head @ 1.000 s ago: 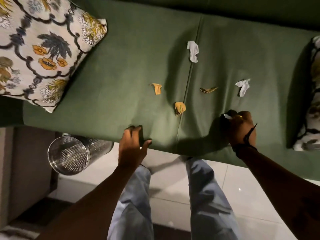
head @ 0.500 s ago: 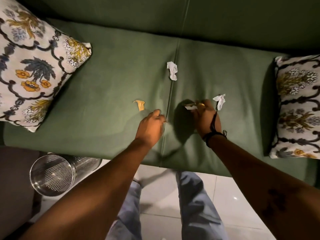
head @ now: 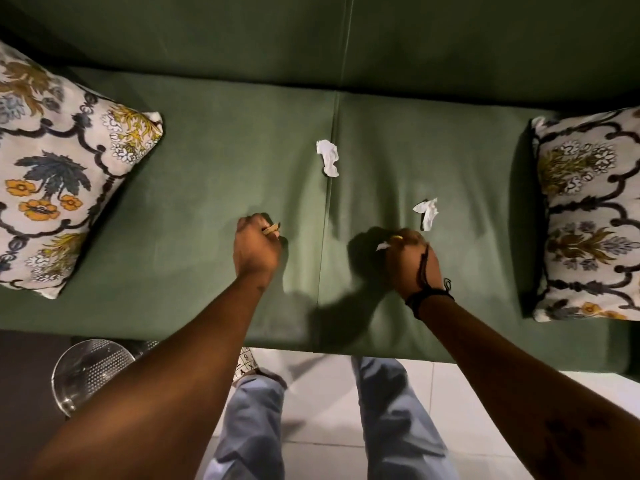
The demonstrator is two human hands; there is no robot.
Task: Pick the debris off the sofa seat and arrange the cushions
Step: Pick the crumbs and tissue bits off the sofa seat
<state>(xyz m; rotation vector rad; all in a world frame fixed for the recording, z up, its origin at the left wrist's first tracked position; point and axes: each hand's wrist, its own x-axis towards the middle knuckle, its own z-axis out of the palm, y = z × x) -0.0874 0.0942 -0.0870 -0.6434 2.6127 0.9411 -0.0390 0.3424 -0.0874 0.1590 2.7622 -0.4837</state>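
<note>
On the green sofa seat point(head: 214, 161) my left hand point(head: 255, 245) is closed around a yellow-brown scrap point(head: 272, 229) that pokes out past the fingers. My right hand point(head: 410, 261), with a black cord at the wrist, is closed on collected scraps point(head: 388, 243), one white and one yellow showing. A crumpled white paper point(head: 328, 156) lies on the seam between the seat cushions. Just beyond my right hand lies another white paper point(head: 427, 213). One floral cushion point(head: 59, 174) rests at the left end, and a second floral cushion point(head: 588, 216) at the right end.
A perforated metal bin point(head: 90, 372) stands on the floor below the seat's front left edge, partly hidden by my left forearm. My legs in light jeans point(head: 391, 417) stand on white floor tiles point(head: 485, 382). The sofa backrest point(head: 346, 39) runs across the top.
My left hand moved left and closed on the yellow-brown scrap that lay on the left seat cushion. My right hand stayed closed on its scraps and drifted slightly back. The view tilted upward.
</note>
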